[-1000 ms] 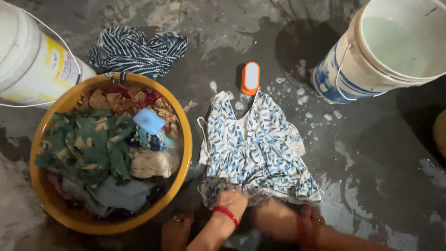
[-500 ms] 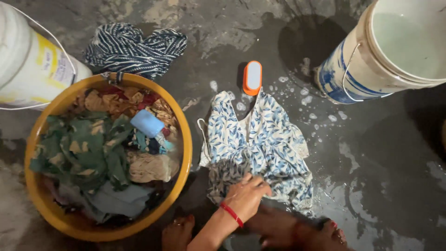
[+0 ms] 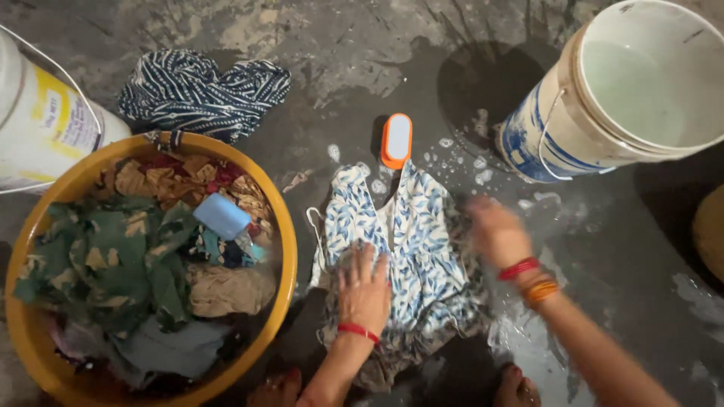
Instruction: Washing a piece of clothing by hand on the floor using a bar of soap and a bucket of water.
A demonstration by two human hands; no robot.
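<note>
A wet white garment with a blue leaf print (image 3: 407, 249) lies spread on the dark wet floor. My left hand (image 3: 364, 290), with a red band at the wrist, presses flat on its lower left part, fingers spread. My right hand (image 3: 496, 234), blurred and wearing red and orange bangles, is at the garment's right edge; whether it grips the cloth is unclear. An orange and white scrubbing brush (image 3: 396, 140) rests at the garment's top end. My bare toes (image 3: 279, 388) show at the bottom.
A yellow tub (image 3: 280, 226) full of mixed clothes, with a blue soap bar (image 3: 221, 215) on top, stands left. A navy striped cloth (image 3: 204, 90) lies behind it. A white bucket of water (image 3: 633, 90) stands top right, another white bucket (image 3: 38, 128) far left.
My left hand has slid up onto the garment and flattened. My right hand has come up from near my feet to the garment's right edge. The camera view has shifted slightly.
</note>
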